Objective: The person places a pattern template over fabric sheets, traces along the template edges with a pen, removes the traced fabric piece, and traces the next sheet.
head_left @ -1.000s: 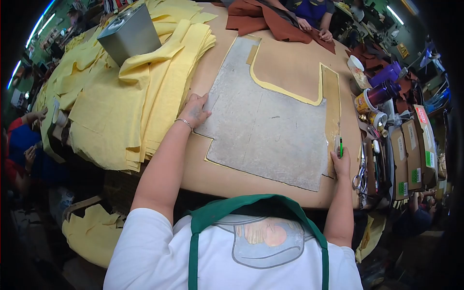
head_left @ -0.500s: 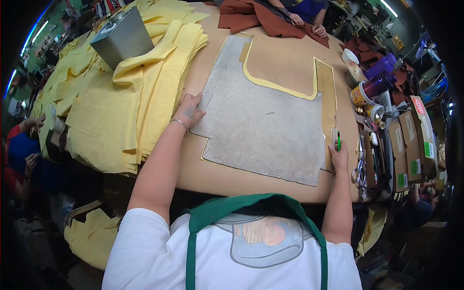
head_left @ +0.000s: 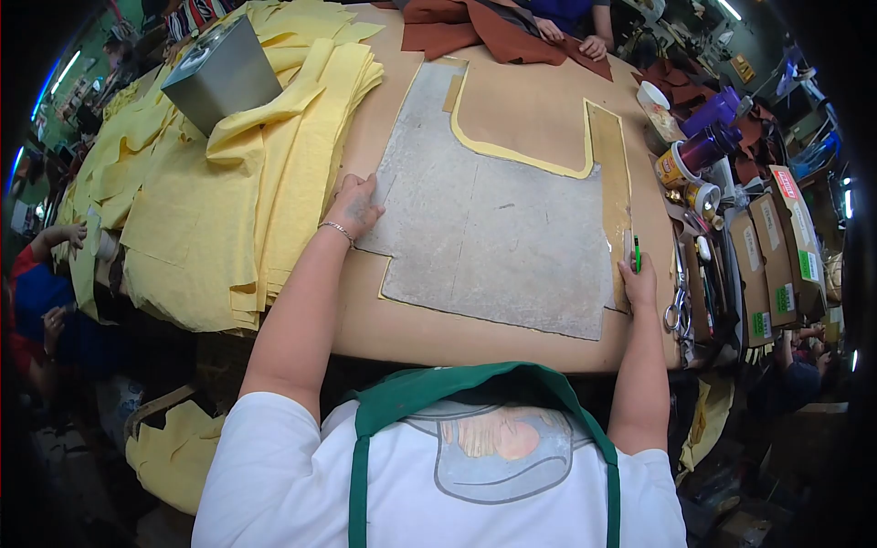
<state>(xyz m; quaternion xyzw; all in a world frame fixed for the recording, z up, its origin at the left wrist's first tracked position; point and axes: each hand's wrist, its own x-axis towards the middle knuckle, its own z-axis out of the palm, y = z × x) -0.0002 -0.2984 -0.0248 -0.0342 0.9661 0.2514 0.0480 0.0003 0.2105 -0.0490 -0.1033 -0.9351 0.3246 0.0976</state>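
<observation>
A grey pattern template (head_left: 502,237) with a U-shaped cutout lies flat on the table, its right strip (head_left: 610,155) tan. Pale yellow material (head_left: 521,163) shows along the cutout and some outer edges, beneath the template. My left hand (head_left: 354,208), with a bracelet at the wrist, grips the template's left edge, fingers bent and thumb over the sheet. At the lower right edge, my right hand (head_left: 639,279) is closed round a green pencil (head_left: 637,252) held nearly upright. The pencil's lower end is hidden in the hand.
Stacked yellow fabric (head_left: 201,219) covers the left side, with a metal can (head_left: 222,78) on top. Across the table (head_left: 525,100), a person's hands (head_left: 596,47) rest at brown leather (head_left: 484,32). Scissors (head_left: 676,310), cups (head_left: 676,164) and cardboard boxes (head_left: 767,247) line the right.
The whole view has shifted slightly. Both hands stay at the template's edges, the left gripping its side and the right still holding the pencil.
</observation>
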